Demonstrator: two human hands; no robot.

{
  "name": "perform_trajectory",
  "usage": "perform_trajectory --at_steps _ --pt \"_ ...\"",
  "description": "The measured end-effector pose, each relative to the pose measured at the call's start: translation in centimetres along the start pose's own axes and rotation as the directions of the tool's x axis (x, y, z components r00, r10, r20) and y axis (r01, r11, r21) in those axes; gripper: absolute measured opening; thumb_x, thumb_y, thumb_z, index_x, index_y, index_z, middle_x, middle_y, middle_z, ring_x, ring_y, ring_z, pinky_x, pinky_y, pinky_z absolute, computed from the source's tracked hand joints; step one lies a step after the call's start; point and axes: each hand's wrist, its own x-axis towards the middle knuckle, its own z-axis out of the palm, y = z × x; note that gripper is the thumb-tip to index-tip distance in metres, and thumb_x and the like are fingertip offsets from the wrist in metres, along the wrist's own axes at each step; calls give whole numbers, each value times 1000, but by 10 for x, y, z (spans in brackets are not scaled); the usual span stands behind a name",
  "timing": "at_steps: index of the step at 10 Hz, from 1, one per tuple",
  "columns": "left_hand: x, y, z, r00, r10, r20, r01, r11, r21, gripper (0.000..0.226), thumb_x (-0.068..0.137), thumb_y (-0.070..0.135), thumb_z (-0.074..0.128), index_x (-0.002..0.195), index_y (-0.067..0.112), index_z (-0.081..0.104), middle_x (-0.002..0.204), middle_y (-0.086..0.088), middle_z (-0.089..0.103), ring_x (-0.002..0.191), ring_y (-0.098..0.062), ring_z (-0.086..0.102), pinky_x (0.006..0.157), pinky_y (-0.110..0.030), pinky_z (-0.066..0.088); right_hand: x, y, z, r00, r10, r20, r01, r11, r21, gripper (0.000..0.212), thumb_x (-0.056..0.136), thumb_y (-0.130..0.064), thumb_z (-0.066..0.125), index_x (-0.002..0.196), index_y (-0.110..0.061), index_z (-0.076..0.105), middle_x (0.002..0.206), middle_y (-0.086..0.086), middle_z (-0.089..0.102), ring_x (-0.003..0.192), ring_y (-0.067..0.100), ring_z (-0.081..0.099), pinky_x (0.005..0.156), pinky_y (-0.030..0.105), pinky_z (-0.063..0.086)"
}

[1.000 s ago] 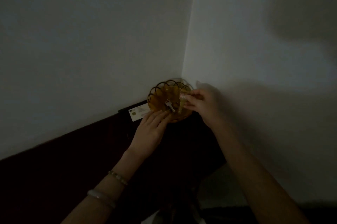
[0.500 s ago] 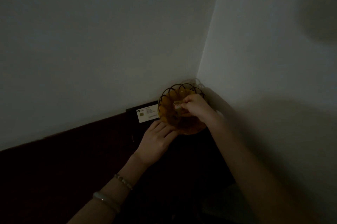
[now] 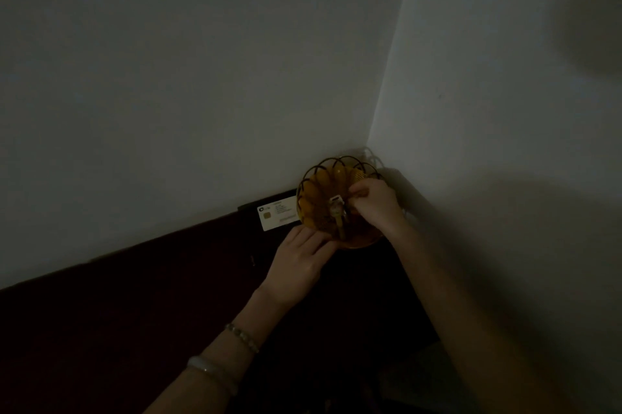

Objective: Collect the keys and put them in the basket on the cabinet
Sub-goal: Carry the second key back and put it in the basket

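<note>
Amber wire basket sits in the wall corner on the dark cabinet, w/ a white card lying just beside it on the left, touching or nearly touching its rim.

Head view, the only one: right hand is over the basket, fingers curled in, down among the wires. Keys lie inside the basket near its middle, a pale tag at top and a yellowish blade pointing toward the near rim. Right fingertips are right beside the tag; too dim to tell if they're pinching it or have let go. Left hand rests at the near-left rim, fingers loosely curved against the basket, prob. steadying it; it holds nothing that can be seen.

Step in hand, as I read it: the drop-off itself, keys already in the basket, release pending or just done. Next move calls for opening the right fingers fully and lifting straight up so no ring or tag snags a wire loop, left hand bracing the basket meanwhile. Light basket could tip or slide if a key catches. No other keys visible on the surface, tho it's v. dark.
</note>
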Motion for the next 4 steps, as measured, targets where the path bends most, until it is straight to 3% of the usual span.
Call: perform_trajectory --at_steps 1,3,4 --pt "4 -4 -3 1000 -14 -14 14 999 30 21 85 9 47 95 7 66 92 -10 68 81 -27 60 76 -32 37 -17 -6 -7 994 -104 -13 104 994 -27 21 78 -10 61 98 -17 65 89 0 64 85 12 58 72 19 40" --pt "8 -6 -12 1000 -22 0 22 999 26 20 83 10 55 99 8 67 97 -7 70 87 -26 63 80 -35 44 -55 -18 -21 970 -230 -77 219 967 -129 26 82 -11 61 108 -10 61 108 11 66 101 24 60 90 35 48" --pt "5 -4 -17 992 -120 25 118 991 62 42 78 19 70 117 8 60 115 -11 65 104 -29 60 90 -42 46 -83 -19 -19 924 -353 -144 296 902 -313 36 85 -15 57 120 -7 53 122 15 58 115 29 50 103 44 39"
